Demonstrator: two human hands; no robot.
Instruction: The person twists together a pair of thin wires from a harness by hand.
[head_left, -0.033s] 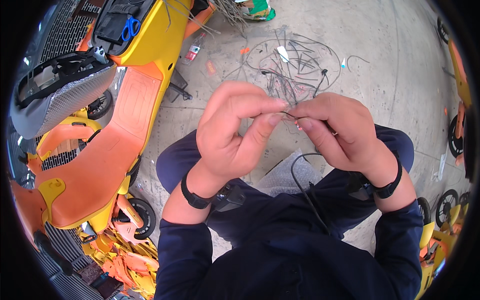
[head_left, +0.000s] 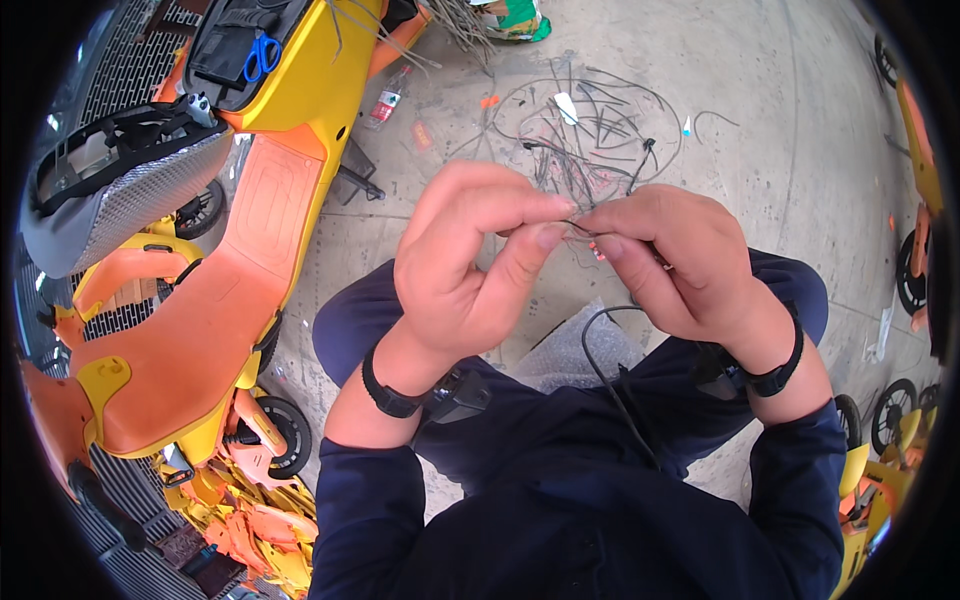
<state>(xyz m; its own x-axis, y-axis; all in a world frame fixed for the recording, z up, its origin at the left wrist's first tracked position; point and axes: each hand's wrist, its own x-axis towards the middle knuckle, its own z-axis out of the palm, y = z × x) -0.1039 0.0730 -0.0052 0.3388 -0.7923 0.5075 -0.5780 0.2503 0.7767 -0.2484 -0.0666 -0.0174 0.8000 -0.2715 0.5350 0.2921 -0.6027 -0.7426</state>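
Observation:
Close together above the floor, both my hands pinch thin wires (head_left: 577, 231) between thumb and forefinger. My left hand (head_left: 462, 262) is closed on one end, and my right hand (head_left: 682, 262) grips the wires just to the right. A few fine strands show between the fingertips; their exact ends are too small to make out. Small red and white bits show beside my right thumb. A dark cable (head_left: 594, 352) curves from below my right hand down over my lap.
On the floor ahead lies a tangle of cut cables (head_left: 600, 130). An orange and yellow scooter body (head_left: 270, 200) stands at left, with blue-handled scissors (head_left: 262, 60) on top. Bubble wrap (head_left: 575, 350) lies between my legs. Yellow scooter parts (head_left: 260, 520) are heaped at lower left.
Only a slight shift of my fingertips on the wires shows; the strands between them sit a little differently.

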